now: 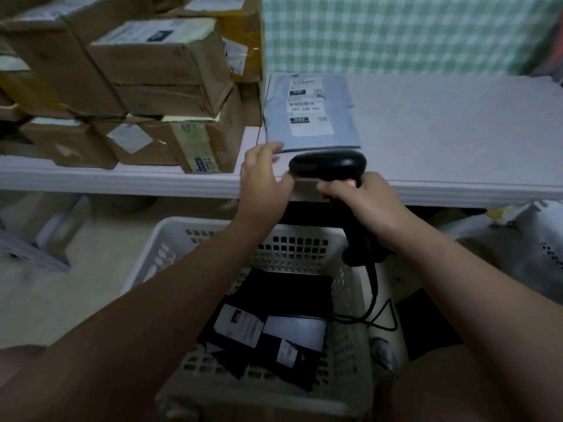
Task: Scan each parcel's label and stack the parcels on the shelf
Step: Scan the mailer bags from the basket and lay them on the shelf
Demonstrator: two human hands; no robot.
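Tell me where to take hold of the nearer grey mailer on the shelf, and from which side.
Probably the near edge, pinched from the front. The grey mailer lies flat and thin on the shelf, cardboard boxes crowd its left, and the wall stands behind. The left hand is at its near-left corner; the right hand holds the scanner.

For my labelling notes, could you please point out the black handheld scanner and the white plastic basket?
black handheld scanner (pixel 328 164): head view, on its head.
white plastic basket (pixel 300 247): head view, on its far perforated wall.
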